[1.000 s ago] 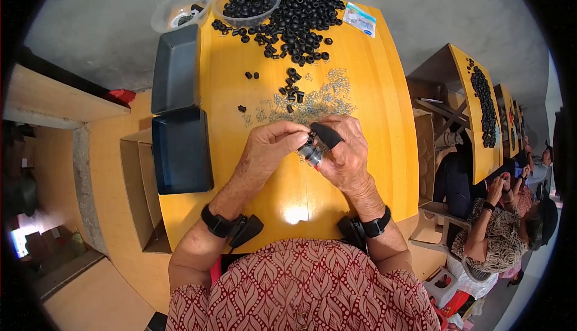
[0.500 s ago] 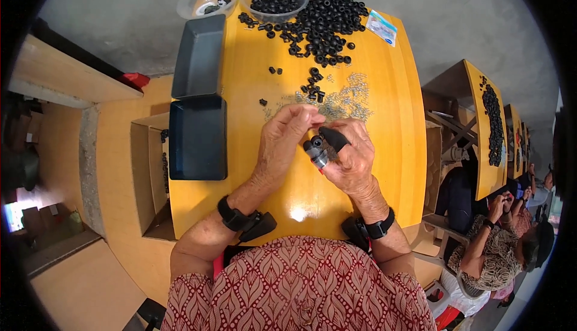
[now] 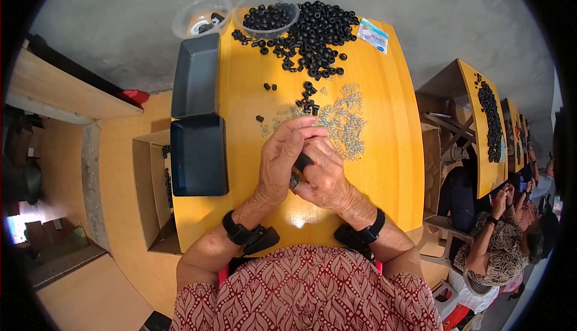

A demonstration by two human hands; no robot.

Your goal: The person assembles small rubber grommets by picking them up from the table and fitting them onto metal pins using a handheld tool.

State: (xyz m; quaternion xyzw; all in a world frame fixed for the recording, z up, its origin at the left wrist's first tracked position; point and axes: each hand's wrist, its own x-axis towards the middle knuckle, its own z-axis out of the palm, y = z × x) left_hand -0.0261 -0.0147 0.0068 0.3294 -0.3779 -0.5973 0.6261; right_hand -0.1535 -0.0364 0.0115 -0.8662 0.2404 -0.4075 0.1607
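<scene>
My left hand and my right hand are pressed together above the middle of the table. The left fingers lie over the right fingertips, and both hands are closed. A black cover sits on a digit of my right hand. Below it, between the palms, pokes out the dark end of a small part; the rest is hidden by the hands. Just beyond my fingertips lie a few small black parts and a spread of tiny shiny pieces.
A heap of black round parts covers the table's far end, beside two clear bowls and a small packet. Two dark trays line the left edge. A cardboard box stands left; other people work at right.
My hands have come together and shifted slightly left. The black round parts and grey piece that showed in my right hand are now mostly covered.
</scene>
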